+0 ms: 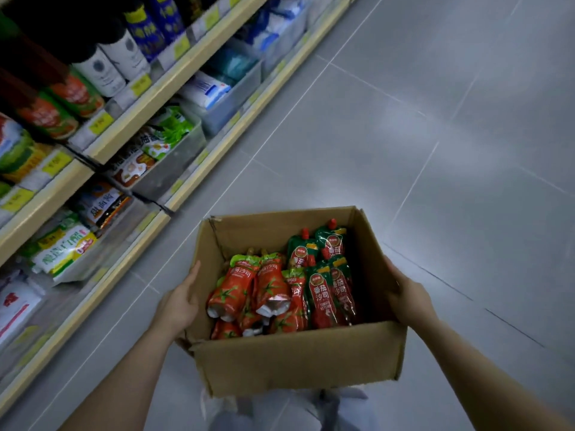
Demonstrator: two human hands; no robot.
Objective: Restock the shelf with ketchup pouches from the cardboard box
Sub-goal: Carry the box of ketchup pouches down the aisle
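Pouches (281,289) of ketchup lay heaped in the open box (298,359), red ones on the left, green-topped ones on the right. You held that box off the floor (435,126) with your left hand (179,303) and right hand (407,297) flat against its side walls, fingers straight. Shelves (149,98) of goods stood to your left.

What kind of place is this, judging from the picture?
Most likely a shop aisle: shelves with yellow price tags, stocked with bottles and packets, and a tiled floor.
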